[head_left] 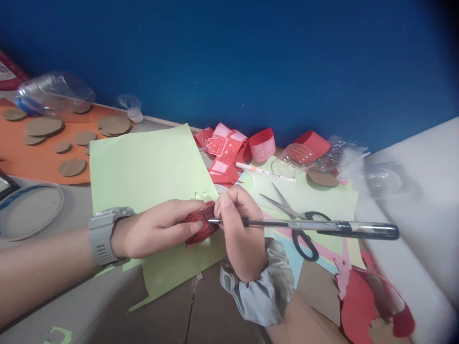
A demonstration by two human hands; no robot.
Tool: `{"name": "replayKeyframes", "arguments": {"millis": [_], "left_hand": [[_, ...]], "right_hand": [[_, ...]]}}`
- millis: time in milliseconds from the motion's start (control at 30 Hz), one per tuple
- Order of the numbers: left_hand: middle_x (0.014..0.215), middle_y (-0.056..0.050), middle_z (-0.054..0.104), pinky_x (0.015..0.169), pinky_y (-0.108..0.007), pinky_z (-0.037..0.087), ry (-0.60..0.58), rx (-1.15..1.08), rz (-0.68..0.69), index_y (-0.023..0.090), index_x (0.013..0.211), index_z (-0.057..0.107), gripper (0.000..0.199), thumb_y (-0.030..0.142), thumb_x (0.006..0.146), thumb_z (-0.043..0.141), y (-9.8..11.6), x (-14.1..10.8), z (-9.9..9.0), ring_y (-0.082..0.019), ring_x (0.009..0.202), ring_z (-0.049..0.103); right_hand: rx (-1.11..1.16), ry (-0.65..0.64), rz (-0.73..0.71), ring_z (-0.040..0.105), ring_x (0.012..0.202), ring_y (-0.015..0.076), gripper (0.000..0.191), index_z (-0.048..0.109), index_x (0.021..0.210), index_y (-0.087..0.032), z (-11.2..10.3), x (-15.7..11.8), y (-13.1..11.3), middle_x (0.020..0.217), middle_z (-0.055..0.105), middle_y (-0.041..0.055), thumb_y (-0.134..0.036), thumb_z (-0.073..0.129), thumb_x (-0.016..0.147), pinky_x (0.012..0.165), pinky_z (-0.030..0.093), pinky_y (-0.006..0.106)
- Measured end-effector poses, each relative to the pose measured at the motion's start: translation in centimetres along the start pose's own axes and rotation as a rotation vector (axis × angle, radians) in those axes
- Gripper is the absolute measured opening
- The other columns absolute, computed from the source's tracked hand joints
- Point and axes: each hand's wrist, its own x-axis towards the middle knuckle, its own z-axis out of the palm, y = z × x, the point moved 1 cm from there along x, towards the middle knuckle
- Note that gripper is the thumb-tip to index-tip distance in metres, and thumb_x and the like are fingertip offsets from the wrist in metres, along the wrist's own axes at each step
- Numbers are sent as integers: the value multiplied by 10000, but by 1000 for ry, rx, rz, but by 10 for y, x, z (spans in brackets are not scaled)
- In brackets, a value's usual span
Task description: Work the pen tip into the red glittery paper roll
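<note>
In the head view, the left hand (154, 229) is closed on a small red-and-black patterned piece (201, 223), its thumb and fingers pressing it over the near part of the light green sheet (147, 167). The right hand (240, 229) pinches a clear-barrelled pen (304, 224) close to its tip, fingertips drawn together; the tip meets the patterned piece. Black-handled scissors (297, 215) lie open to the right, beyond the right hand.
</note>
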Motion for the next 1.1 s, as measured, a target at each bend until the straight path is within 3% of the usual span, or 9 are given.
{"name": "replayKeyframes", "arguments": {"millis": [667, 1100], "left_hand": [[771, -8, 607, 685, -234, 463, -96, 24, -19, 147, 893, 513, 160, 207, 962, 382, 0, 1, -3, -149, 700, 549], [738, -3, 587, 662, -231, 447, -65, 8, -29, 162, 835, 487, 165, 236, 947, 391, 0, 1, 0, -147, 677, 530]], "right_hand": [[-37, -33, 44, 289, 503, 77, 311, 332, 623, -212, 2, -4, 1, 551, 289, -72, -218, 492, 890, 466, 262, 222], [-66, -23, 22, 301, 520, 86, 307, 339, 631, -214, 1, -3, 3, 566, 293, -64, -216, 484, 902, 482, 277, 230]]}}
